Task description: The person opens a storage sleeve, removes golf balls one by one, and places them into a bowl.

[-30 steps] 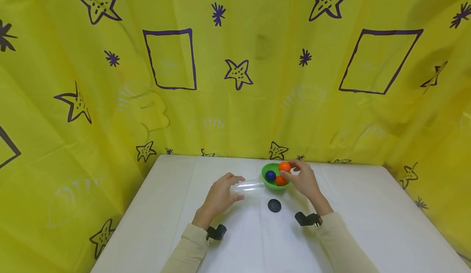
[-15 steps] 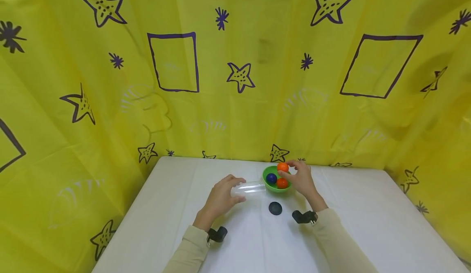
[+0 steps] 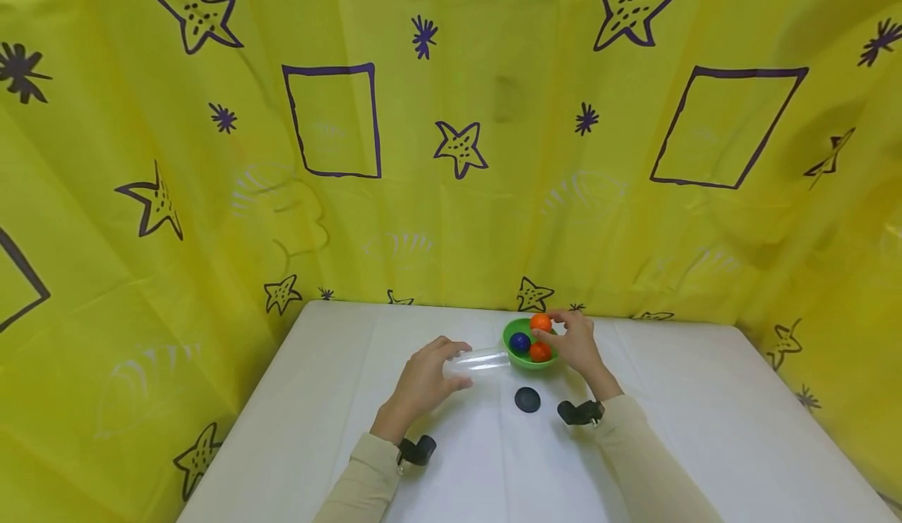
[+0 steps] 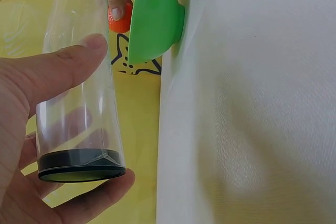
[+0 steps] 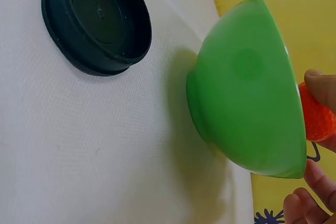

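Observation:
My left hand (image 3: 426,378) grips a clear plastic tube (image 3: 482,362) lying sideways, its far end close to the bowl's left side. A black cap (image 4: 81,161) closes the tube's near end, and nothing shows inside it. My right hand (image 3: 579,344) pinches an orange ball (image 3: 540,322) between thumb and fingers over the far side of a green bowl (image 3: 524,362). Inside the bowl lie a dark blue ball (image 3: 520,342) and another orange ball (image 3: 540,351). In the right wrist view, the bowl wall (image 5: 241,93) partly hides the pinched ball and fingers.
A round black lid (image 3: 527,399) rests on the white table (image 3: 451,476) in front of the bowl, hollow side up in the right wrist view. Yellow curtains (image 3: 514,218) with drawn stars hang behind the table and at both sides.
My right hand, with the orange ball, has shifted slightly left over the bowl. The left hand keeps its grip on the tube, nearly still. The head view has tilted a little.

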Motion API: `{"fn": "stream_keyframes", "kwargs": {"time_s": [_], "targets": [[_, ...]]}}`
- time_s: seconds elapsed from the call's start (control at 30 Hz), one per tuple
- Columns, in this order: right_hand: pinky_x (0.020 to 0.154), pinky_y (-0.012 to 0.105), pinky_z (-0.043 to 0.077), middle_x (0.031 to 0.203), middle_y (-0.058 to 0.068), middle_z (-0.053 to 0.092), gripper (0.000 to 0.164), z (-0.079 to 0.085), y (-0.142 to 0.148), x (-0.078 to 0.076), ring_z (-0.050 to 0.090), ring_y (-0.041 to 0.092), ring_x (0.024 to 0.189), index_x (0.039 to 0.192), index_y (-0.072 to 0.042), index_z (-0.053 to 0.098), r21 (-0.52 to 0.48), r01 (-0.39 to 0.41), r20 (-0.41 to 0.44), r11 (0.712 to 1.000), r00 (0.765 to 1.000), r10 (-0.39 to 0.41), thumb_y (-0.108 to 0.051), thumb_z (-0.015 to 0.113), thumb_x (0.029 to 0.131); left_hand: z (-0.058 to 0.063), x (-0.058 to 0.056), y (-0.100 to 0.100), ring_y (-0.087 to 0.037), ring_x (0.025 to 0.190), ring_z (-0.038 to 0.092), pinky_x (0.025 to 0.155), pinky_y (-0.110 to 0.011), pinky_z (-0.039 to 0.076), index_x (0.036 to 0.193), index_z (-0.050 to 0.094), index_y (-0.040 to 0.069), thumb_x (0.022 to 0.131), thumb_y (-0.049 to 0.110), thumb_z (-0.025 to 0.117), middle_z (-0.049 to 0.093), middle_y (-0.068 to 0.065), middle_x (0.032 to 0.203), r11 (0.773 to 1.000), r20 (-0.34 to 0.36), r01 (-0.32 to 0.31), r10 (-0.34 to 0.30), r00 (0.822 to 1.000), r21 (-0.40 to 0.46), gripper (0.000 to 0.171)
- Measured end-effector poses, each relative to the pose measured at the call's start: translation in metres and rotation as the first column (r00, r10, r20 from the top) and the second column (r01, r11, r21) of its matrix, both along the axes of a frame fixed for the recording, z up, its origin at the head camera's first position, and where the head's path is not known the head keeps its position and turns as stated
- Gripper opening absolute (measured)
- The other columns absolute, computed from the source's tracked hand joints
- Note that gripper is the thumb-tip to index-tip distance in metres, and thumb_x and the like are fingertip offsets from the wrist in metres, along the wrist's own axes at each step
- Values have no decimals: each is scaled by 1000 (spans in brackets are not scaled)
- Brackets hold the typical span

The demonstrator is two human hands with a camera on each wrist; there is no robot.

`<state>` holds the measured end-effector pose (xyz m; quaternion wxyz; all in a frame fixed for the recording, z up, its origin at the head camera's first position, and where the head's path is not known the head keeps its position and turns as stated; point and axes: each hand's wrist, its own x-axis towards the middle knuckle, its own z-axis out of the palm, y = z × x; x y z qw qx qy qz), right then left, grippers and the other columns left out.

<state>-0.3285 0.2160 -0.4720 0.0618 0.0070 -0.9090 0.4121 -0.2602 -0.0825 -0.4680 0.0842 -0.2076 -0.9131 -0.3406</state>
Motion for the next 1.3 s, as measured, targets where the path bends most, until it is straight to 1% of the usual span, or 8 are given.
{"fn": "stream_keyframes", "kwargs": {"time_s": [0.27,0.47,0.6,0.77,0.93,1.1,1.2,1.3], "targets": [[95,54,43,134,27,52,53,-3,0,-4,36,42,126,132,1,62,11,-9,-6,1000,1000,9,-32,76,93,4,3,0,-20,101,64,89,-41,56,127,69,19,84,26,85,69,1,118,1000,5,-3,3,1000,4,46],[94,53,43,133,27,51,50,-4,2,-4,36,42,125,132,-1,63,5,-12,0,1000,1000,12,-32,75,94,0,1,1,-18,98,63,87,-39,55,126,70,21,83,28,86,69,2,116,1000,-15,-9,9,1000,-7,47],[96,54,42,134,28,53,45,-4,3,-3,38,43,125,131,-2,64,-4,-13,-14,1000,1000,13,-30,71,97,-3,-1,2,-16,97,63,85,-36,55,125,70,23,82,30,87,69,4,114,1000,-32,-18,17,999,-23,47],[101,58,41,134,29,57,42,-3,7,0,41,44,126,130,1,64,-10,0,-51,1000,999,0,-28,68,99,-3,0,3,-15,96,62,85,-36,55,124,71,23,82,28,87,69,4,113,1000,-39,-18,17,999,-21,46],[102,54,39,133,26,56,39,-4,9,6,43,41,123,129,0,64,-42,14,-56,999,998,-16,-26,65,101,-3,0,3,-18,101,64,89,-40,56,126,70,22,83,28,86,69,1,117,999,-33,-23,22,999,-31,46],[100,47,41,130,25,59,33,-4,9,18,47,38,120,125,1,65,-66,17,-100,998,995,-24,-21,64,101,-3,1,3,-22,110,62,95,-45,55,127,69,22,84,29,86,69,-1,121,998,-30,-37,36,999,-45,47],[95,41,45,129,24,61,30,-4,9,25,50,37,118,124,1,66,-61,21,-118,998,993,-29,-19,65,101,-4,0,4,-21,109,59,93,-43,53,127,69,21,84,29,86,70,-1,118,998,-55,-39,36,998,-51,47],[93,39,47,128,22,61,30,-3,11,34,50,37,118,124,-1,67,-46,22,-112,999,993,-27,-21,65,101,-5,0,4,-20,107,58,92,-43,50,127,69,21,83,30,86,71,-1,114,998,-87,-40,35,996,-53,47]]}}
